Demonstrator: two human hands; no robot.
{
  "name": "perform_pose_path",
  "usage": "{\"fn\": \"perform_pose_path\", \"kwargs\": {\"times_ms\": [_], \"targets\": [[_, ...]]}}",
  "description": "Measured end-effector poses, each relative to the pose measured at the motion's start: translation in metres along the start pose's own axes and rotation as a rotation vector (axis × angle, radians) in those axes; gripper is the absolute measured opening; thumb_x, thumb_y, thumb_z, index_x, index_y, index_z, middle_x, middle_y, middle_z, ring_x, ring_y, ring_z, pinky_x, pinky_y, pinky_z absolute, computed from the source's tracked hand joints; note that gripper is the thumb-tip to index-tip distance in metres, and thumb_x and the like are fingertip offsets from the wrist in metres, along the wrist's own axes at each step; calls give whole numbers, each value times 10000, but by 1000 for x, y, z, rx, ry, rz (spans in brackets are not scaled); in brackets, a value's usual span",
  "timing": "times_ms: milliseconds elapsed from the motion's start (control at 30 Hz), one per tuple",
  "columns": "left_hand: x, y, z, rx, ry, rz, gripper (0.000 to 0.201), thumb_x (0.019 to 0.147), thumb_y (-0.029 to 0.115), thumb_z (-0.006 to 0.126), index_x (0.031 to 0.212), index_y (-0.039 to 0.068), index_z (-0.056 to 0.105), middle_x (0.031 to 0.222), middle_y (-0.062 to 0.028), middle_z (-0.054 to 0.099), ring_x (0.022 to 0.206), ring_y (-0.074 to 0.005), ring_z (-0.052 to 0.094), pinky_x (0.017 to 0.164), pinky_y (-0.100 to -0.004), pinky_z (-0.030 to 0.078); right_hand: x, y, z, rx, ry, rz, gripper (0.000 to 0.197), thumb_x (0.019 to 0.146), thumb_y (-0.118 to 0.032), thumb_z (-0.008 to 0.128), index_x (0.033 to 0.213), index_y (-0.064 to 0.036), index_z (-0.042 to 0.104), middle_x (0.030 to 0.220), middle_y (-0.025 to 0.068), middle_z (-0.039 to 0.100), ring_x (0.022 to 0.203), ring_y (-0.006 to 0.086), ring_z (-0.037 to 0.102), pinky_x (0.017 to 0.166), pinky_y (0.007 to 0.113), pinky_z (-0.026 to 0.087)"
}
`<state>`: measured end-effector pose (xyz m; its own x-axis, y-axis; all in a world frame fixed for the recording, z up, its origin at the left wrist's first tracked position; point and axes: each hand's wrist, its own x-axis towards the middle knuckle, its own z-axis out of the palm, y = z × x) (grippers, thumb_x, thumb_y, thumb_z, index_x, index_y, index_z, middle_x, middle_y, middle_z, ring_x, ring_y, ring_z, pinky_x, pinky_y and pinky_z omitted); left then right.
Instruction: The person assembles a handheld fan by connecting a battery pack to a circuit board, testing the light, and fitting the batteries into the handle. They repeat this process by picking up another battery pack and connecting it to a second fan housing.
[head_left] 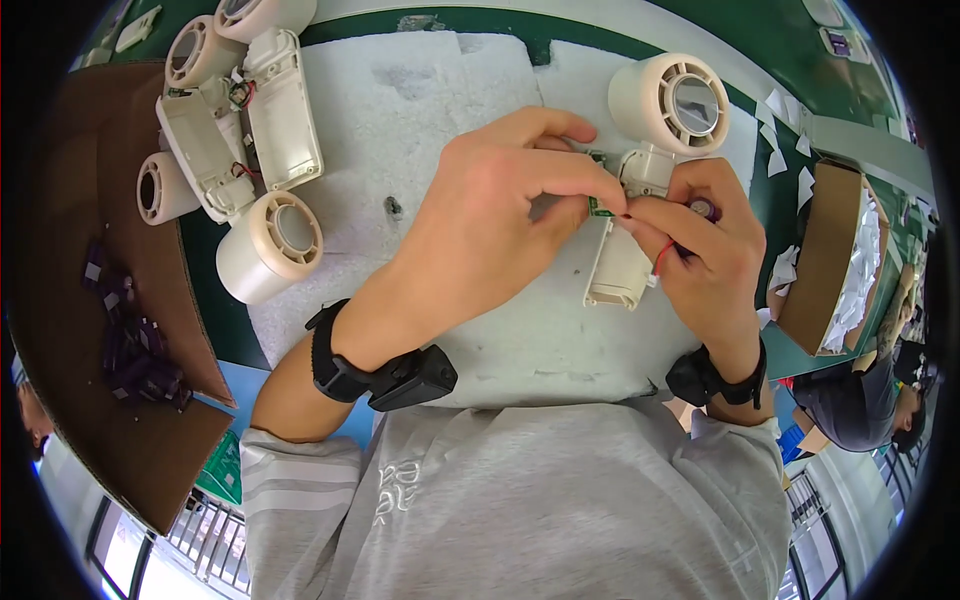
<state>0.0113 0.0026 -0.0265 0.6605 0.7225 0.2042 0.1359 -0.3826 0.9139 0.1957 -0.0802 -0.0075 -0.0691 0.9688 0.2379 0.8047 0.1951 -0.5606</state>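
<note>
A cream handheld fan (668,103) lies on the white foam sheet with its open handle shell (618,265) pointing toward me. Over that handle, my left hand (515,195) pinches a small green circuit board (600,207) between thumb and fingers. Close against it, my right hand (705,235) curls around a purple cylindrical battery (704,209), whose round end shows between the fingers. From this hand a red wire (661,256) runs down to a small white plug (653,281). The fingertips of both hands nearly meet, and they hide part of the board and wires.
Several more cream fans (270,247) with open handles lie at the left of the foam sheet (430,90). A brown cardboard box (140,300) at far left holds several purple batteries (140,362). On the right stands a carton (820,255) with white paper pieces. Another person (850,405) is at far right.
</note>
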Motion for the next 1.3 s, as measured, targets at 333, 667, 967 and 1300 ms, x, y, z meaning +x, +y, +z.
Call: {"fn": "perform_pose_path", "kwargs": {"times_ms": [333,667,967,1300], "targets": [[1,8,1,-307,-115,-241,252,771,-97,633,999,10,647,972,-61,603,877,-131,605,744,-253,512,0,2,2,15,-46,-43,196,632,45,748,798,-50,706,813,49,440,599,145,467,511,264,369],[4,7,5,-322,-126,-296,278,768,-122,639,1014,7,628,987,-49,596,870,-122,602,767,-253,515,1,17,-2,205,29,-94,377,632,113,638,976,-29,697,880,86,520,609,161,538,502,261,426],[0,6,8,-253,-109,-195,234,763,-103,658,960,17,619,946,-40,590,860,-122,583,700,-234,478,-2,8,-8,148,163,-90,448,691,144,628,1093,-38,703,854,96,561,607,165,552,524,254,434],[-2,2,10,-363,-80,-219,164,822,58,730,951,15,638,937,-36,603,800,-114,568,668,-221,445,-2,4,5,66,194,-97,355,675,72,736,1012,-41,726,828,63,582,590,137,553,500,239,428]]}}
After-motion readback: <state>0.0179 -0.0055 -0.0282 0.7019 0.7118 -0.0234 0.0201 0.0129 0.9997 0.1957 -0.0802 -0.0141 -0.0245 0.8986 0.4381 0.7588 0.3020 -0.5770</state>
